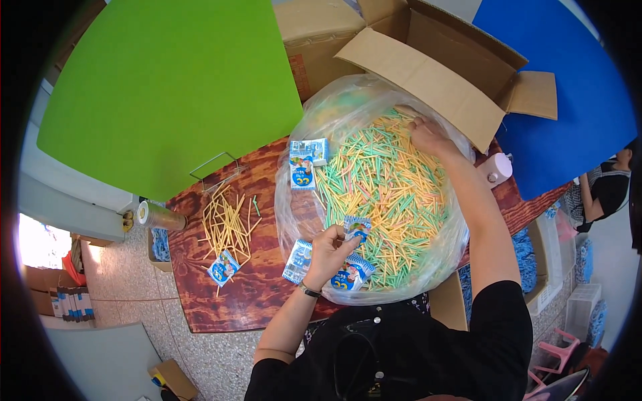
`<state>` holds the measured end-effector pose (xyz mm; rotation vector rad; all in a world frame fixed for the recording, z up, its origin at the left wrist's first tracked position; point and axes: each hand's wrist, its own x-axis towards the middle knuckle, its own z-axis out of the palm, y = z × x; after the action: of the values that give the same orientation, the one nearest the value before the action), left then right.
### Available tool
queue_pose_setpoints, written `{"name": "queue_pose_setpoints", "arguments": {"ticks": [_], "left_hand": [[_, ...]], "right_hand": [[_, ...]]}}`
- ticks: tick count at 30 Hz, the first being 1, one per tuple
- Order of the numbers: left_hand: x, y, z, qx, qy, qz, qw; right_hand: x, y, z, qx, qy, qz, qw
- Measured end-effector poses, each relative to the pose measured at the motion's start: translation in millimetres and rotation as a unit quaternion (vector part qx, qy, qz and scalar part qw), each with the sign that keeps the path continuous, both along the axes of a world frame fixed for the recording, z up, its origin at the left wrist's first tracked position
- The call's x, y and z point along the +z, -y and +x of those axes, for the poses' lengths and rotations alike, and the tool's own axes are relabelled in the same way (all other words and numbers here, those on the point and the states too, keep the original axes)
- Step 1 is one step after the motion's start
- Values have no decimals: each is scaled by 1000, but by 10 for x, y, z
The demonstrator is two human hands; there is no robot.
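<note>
Sorting step, mid-frame: left hand (329, 248) pinches a small blue packet (358, 228); right hand (428, 134), grip loosely open, rakes the coloured sticks (381, 194). Next likely calls for gathering a bunch.

Blue packet (358, 228) upright above heaped pastel sticks (384, 194).

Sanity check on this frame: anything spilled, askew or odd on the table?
Yes: a loose scatter of yellow sticks, with one green one, lies on the wooden table left of the clear bag, outside the main heap. A small blue packet lies among them. Left hand holds another packet; nothing looks damaged.
</note>
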<state>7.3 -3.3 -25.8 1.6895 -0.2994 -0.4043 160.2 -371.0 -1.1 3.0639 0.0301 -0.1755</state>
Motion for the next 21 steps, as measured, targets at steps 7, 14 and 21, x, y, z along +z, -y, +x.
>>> {"name": "queue_pose_setpoints", "arguments": {"ticks": [7, 14, 21], "left_hand": [[79, -61, -47, 5, -55, -25, 998], [205, 23, -9, 3, -21, -114, 993], [133, 1, 11, 1, -39, -146, 988]], "right_hand": [[83, 30, -50, 6, 47, 9, 999], [350, -355, -729, -65, -126, 737, 661], [652, -351, -1069, -81, -239, 498, 830]]}}
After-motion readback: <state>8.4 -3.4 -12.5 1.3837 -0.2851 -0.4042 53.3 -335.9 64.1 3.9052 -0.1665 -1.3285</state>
